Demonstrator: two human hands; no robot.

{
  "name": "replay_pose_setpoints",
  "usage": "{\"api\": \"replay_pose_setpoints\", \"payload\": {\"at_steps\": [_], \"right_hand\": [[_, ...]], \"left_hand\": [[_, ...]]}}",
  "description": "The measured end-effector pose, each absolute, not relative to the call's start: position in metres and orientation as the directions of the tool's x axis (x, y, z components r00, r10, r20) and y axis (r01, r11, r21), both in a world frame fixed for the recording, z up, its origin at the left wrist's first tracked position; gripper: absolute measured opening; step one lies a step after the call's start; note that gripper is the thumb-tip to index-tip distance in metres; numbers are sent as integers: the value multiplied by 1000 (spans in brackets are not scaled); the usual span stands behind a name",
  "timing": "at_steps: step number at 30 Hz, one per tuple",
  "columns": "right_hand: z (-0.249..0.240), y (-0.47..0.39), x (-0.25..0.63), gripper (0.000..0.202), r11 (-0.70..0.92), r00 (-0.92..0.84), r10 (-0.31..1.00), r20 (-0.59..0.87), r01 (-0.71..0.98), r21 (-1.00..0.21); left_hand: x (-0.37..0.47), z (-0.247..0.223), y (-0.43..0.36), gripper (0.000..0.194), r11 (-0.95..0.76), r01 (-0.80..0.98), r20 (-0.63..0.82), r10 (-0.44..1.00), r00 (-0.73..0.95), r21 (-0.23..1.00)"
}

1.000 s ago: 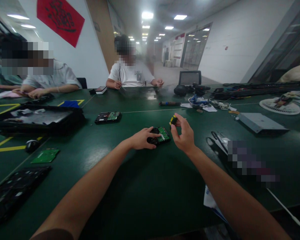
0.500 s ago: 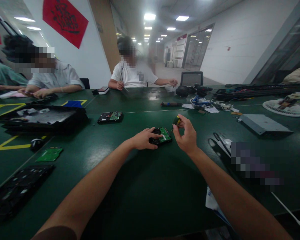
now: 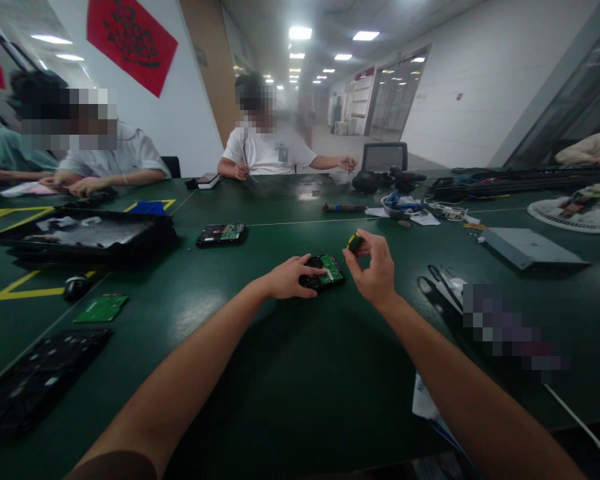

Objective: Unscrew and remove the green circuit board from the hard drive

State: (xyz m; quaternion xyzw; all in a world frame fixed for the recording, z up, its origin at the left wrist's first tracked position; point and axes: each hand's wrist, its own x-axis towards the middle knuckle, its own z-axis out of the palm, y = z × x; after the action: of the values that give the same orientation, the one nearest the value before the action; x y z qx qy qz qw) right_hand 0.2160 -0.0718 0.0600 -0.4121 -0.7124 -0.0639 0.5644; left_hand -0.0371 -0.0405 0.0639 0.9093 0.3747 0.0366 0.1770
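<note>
Leftmost, a flat black panel (image 3: 40,377) is lying at the near edge of the dark green table (image 3: 300,373), with a small green circuit board (image 3: 101,308) and a black computer mouse (image 3: 76,287) just beyond it. A wide black tray (image 3: 80,235) is sitting farther back, and a second black hard drive with a green board (image 3: 221,234) is resting to its right, well apart from the hands.

Moving toward centre, the left hand (image 3: 289,278) is lying palm-down on the left half of the small black hard drive with a green circuit board facing up (image 3: 323,271), fingers curled over its near-left corner and pressing it flat on the table. The drive is sitting directly under and just right of this hand, its green board showing uncovered on the right side.

Just right of the drive, the right hand (image 3: 375,270) is hovering raised off the table, fingers pinched around the black-and-yellow handle of a short screwdriver (image 3: 354,243). The handle is poking out above the fingertips, beyond the drive's far-right corner; whether its tip is touching the drive I cannot tell.

Farther right, a grey flat metal box (image 3: 530,247) is lying on the table, well apart. Two people in white shirts are sitting across the table, their hands working at their own items.
</note>
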Motion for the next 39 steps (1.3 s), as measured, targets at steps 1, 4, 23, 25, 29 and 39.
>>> {"api": "replay_pose_setpoints", "payload": {"at_steps": [1,4,23,25,29,39], "right_hand": [[60,-71,216,53,654,-20,515,857,656,-378],[58,-69,217,53,660,-12,523,852,639,-396],[60,-69,219,50,657,-35,492,870,671,-345],[60,-69,219,51,654,-38,504,863,669,-353],[58,-69,220,54,655,-32,517,855,658,-372],[59,-69,218,52,655,-25,528,849,648,-388]], "left_hand": [[-37,64,-40,73,-659,667,-62,693,718,348],[-37,64,-40,73,-665,662,-56,690,722,346],[-30,55,-38,70,-650,696,-22,726,688,305],[-31,55,-39,70,-653,694,-23,723,690,303],[-31,56,-39,71,-652,693,-23,723,690,307],[-31,55,-39,70,-647,696,-9,730,683,310]]}}
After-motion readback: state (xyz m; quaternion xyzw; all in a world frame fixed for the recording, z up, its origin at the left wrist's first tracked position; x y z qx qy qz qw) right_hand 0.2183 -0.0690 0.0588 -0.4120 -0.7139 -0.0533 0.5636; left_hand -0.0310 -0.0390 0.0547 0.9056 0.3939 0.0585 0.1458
